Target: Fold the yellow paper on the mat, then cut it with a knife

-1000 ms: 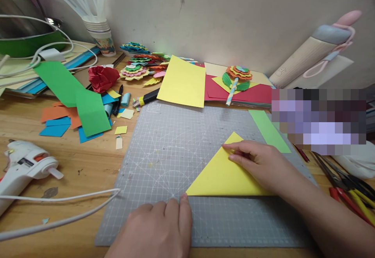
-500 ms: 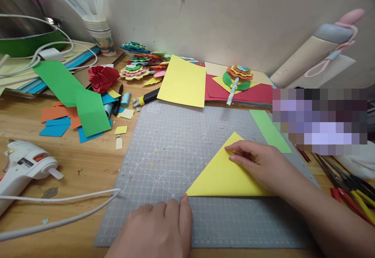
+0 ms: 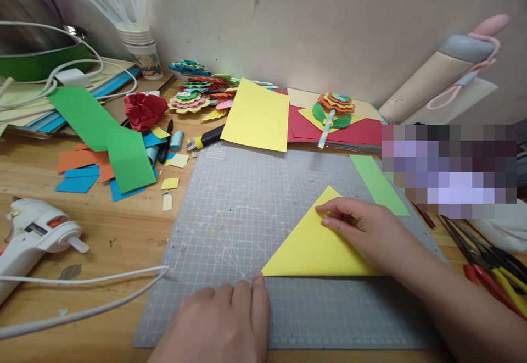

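Yellow folded paper [image 3: 304, 250], triangular, flat on gray cutting mat [image 3: 218, 187], long edge toward person. Left hand [image 3: 222, 319]: fingertip at paper's left corner; can't tell whether it grips. Right hand [image 3: 368, 234] rests on paper, thumb and index tips apart. Green strip [image 3: 379, 184] beyond right hand. Glue gun [image 3: 43, 228] on table [image 3: 127, 231], left.

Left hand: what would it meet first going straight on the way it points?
Probably the left corner of the folded yellow paper, just ahead of the left hand; contact is hard to judge. Beyond lies the cutting mat, then the yellow sheet.
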### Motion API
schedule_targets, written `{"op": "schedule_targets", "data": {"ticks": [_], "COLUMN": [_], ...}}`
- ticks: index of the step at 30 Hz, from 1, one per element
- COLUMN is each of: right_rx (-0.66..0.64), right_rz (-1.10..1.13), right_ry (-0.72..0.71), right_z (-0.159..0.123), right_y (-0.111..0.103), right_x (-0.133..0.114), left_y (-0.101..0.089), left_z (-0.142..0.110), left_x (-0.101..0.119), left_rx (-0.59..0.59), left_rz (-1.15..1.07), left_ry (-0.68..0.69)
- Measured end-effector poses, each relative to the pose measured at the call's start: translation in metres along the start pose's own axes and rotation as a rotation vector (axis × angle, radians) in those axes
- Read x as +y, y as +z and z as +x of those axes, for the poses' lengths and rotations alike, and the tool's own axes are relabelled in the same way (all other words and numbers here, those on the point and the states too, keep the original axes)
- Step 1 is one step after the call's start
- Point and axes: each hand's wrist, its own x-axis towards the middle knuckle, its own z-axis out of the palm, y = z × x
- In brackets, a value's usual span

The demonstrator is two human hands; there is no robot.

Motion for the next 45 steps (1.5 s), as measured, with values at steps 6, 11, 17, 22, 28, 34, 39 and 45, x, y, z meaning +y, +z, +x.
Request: {"op": "schedule_targets", "data": {"ticks": [6,11,17,22,28,34,39,45], "right_rx": [-0.025,-0.045,-0.027,-0.042,-0.050,-0.052,-0.043,-0.041], "right_rz": [0.003,-0.016,-0.020,-0.028,-0.033,-0.024,-0.032,-0.039], "right_ry": [-0.017,-0.071,-0.093,-0.082,-0.073,-0.076,-0.080,-0.090], "right_z": [0.000,0.001,0.002,0.001,0.001,0.001,0.002,0.002], "right_y": [-0.001,-0.001,0.000,0.000,-0.001,-0.001,-0.001,-0.001], "right_x": [-0.001,0.001,0.003,0.002,0.000,0.001,0.001,0.002], "left_y": [0.000,-0.002,-0.002,-0.006,-0.012,-0.008,-0.009,-0.013], "left_z": [0.000,0.002,0.000,0.001,0.006,0.008,0.005,0.011], "left_x": [-0.001,-0.001,-0.001,-0.002,-0.003,-0.003,-0.003,-0.005], "left_rx": [-0.007,-0.031,0.007,-0.062,-0.121,-0.131,-0.113,-0.124], "left_rz": [-0.011,-0.004,0.010,-0.002,-0.027,-0.006,0.013,-0.031], "left_ry": [-0.007,0.003,-0.025,-0.019,0.002,0.029,0.038,0.021]}}
